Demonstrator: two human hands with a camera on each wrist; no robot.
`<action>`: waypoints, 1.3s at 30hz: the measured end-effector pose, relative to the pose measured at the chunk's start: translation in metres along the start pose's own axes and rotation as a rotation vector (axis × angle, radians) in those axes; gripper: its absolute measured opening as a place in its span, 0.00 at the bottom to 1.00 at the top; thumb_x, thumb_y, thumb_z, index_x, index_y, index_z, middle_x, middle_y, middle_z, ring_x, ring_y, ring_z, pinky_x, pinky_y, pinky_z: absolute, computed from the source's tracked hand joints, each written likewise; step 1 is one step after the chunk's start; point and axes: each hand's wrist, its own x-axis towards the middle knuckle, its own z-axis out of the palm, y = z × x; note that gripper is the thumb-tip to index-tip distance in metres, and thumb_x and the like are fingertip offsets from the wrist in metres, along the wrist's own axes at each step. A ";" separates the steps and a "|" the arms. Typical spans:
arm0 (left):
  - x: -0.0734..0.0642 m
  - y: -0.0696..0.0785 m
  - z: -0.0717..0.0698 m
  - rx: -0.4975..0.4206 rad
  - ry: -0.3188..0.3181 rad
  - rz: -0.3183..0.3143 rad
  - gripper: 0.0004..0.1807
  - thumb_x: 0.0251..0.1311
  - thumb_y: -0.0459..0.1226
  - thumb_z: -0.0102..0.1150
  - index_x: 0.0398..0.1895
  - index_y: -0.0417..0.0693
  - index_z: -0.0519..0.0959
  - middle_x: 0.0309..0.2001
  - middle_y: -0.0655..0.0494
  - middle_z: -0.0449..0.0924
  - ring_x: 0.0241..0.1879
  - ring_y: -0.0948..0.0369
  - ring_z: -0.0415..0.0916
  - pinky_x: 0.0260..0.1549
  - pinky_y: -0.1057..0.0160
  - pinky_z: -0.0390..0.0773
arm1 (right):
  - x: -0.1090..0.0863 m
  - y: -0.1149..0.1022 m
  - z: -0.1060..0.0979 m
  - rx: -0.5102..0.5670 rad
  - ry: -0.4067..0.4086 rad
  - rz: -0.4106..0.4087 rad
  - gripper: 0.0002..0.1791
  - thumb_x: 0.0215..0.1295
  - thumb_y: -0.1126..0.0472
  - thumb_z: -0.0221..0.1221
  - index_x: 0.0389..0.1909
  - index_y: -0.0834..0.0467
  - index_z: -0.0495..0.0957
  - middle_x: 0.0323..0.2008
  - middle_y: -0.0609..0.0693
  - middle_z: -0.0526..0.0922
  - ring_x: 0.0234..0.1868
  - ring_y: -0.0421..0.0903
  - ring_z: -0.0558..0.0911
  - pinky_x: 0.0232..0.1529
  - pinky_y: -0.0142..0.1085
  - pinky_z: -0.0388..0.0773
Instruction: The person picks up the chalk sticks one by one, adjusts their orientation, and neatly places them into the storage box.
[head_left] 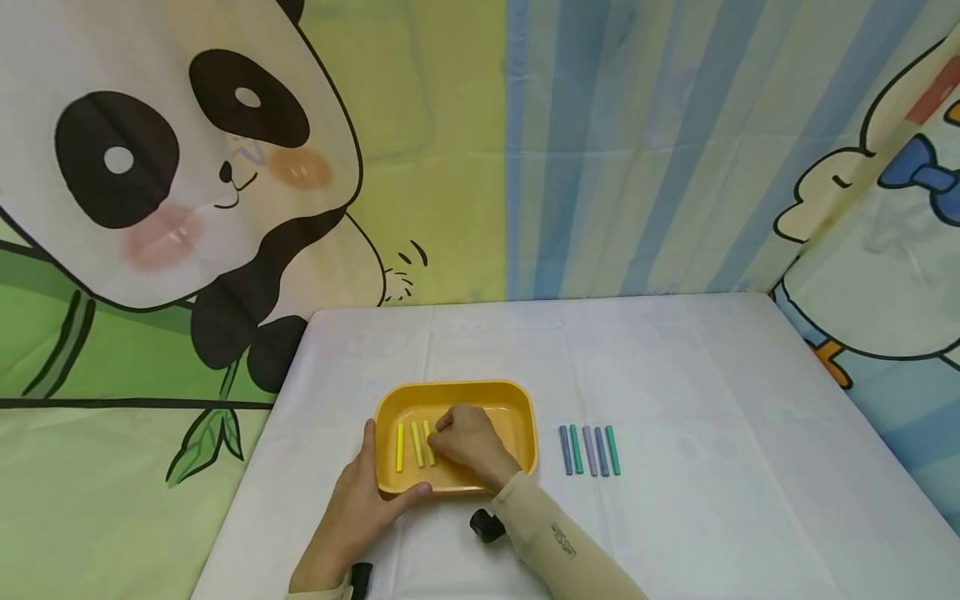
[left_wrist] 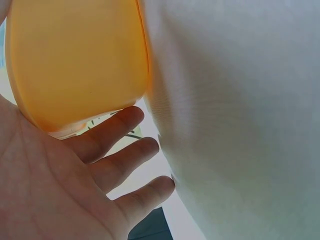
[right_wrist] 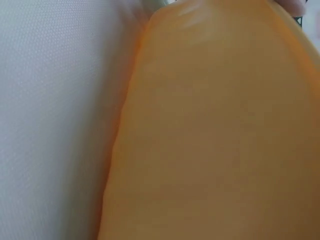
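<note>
A yellow tray (head_left: 457,389) lies on the white table, with several yellow chalk sticks (head_left: 400,447) side by side in its left part. My left hand (head_left: 356,504) rests against the tray's front left corner, thumb along the front edge and fingers along the left side. Those fingers look fairly straight and spread in the left wrist view, beside the tray wall (left_wrist: 80,60). Inside the tray, my right hand (head_left: 472,443) has its fingers curled at the rightmost visible yellow chalk stick and appears to pinch it. The fingertips partly hide the contact.
Right of the tray, several blue, green and purple chalk sticks (head_left: 588,451) stand in a row on the white tablecloth (head_left: 712,467). Behind the table hangs a printed cloth (head_left: 442,167) with a panda and stripes. The tray's side wall (right_wrist: 210,125) fills the right wrist view.
</note>
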 end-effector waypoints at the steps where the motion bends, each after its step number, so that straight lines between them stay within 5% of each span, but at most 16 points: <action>1: 0.000 0.000 0.000 0.001 -0.003 -0.006 0.72 0.50 0.70 0.67 0.82 0.54 0.28 0.79 0.37 0.49 0.73 0.38 0.56 0.68 0.35 0.60 | -0.001 0.000 -0.001 0.001 0.000 0.001 0.08 0.57 0.60 0.69 0.36 0.59 0.84 0.32 0.46 0.81 0.32 0.43 0.78 0.33 0.34 0.78; 15: 0.001 0.000 0.001 -0.020 0.012 0.001 0.72 0.50 0.69 0.68 0.82 0.55 0.28 0.79 0.39 0.50 0.73 0.40 0.57 0.67 0.35 0.60 | -0.007 0.004 -0.020 0.047 0.017 -0.012 0.11 0.61 0.57 0.69 0.42 0.57 0.84 0.35 0.46 0.84 0.36 0.43 0.80 0.39 0.36 0.81; 39: 0.001 0.001 0.000 -0.019 -0.007 -0.021 0.73 0.49 0.69 0.68 0.83 0.50 0.31 0.79 0.39 0.48 0.74 0.40 0.57 0.68 0.35 0.60 | -0.027 -0.002 -0.058 0.049 0.044 -0.114 0.16 0.64 0.52 0.67 0.49 0.56 0.83 0.38 0.44 0.83 0.31 0.44 0.79 0.33 0.36 0.79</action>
